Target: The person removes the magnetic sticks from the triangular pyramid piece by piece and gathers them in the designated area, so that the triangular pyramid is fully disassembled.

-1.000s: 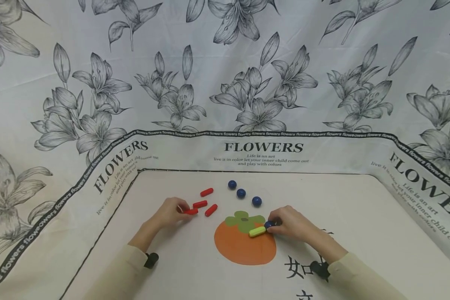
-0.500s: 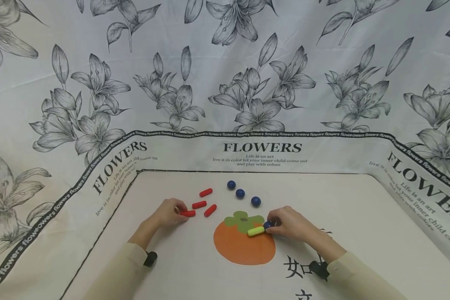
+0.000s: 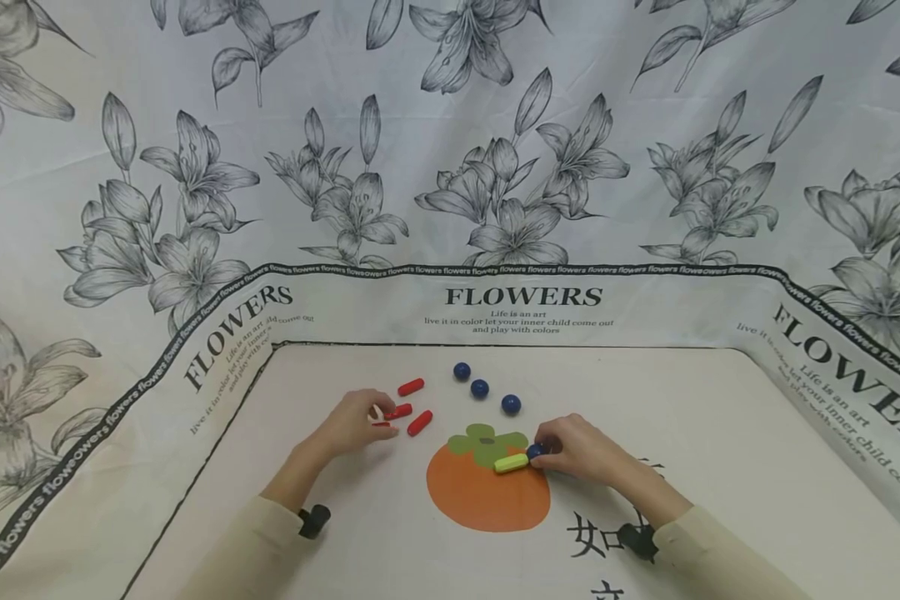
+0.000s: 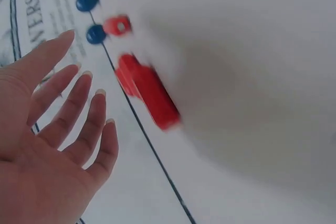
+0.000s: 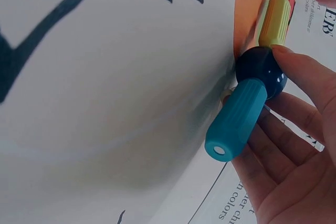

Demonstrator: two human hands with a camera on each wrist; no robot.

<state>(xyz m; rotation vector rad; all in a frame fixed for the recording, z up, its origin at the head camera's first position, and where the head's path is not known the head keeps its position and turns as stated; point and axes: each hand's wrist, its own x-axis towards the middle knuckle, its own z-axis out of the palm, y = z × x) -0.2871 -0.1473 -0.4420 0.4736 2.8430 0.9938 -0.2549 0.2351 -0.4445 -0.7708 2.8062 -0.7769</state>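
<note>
In the head view, my left hand (image 3: 351,421) hovers over short red rods, with one red rod (image 3: 399,411) beside its fingertips. The left wrist view shows the hand (image 4: 58,124) with fingers spread, apart from a red rod (image 4: 156,98). My right hand (image 3: 581,448) pinches a dark blue ball (image 3: 536,451) above the orange fruit print. A yellow-green rod (image 3: 512,462) joins that ball. In the right wrist view, a teal rod (image 5: 236,121) also sticks out of the blue ball (image 5: 260,72), opposite the yellow rod (image 5: 274,22).
Several blue balls (image 3: 480,388) lie in a slanted row behind the fruit print (image 3: 487,500). Two more red rods, one (image 3: 411,387) farther back and one (image 3: 420,422) nearer, lie right of the left hand. A flower-printed cloth (image 3: 525,208) rises behind the white tabletop (image 3: 682,400).
My left hand has let go of the red rod it pinched, which was drawn slightly left, and has moved right toward another red rod. The right hand stays on the blue ball.
</note>
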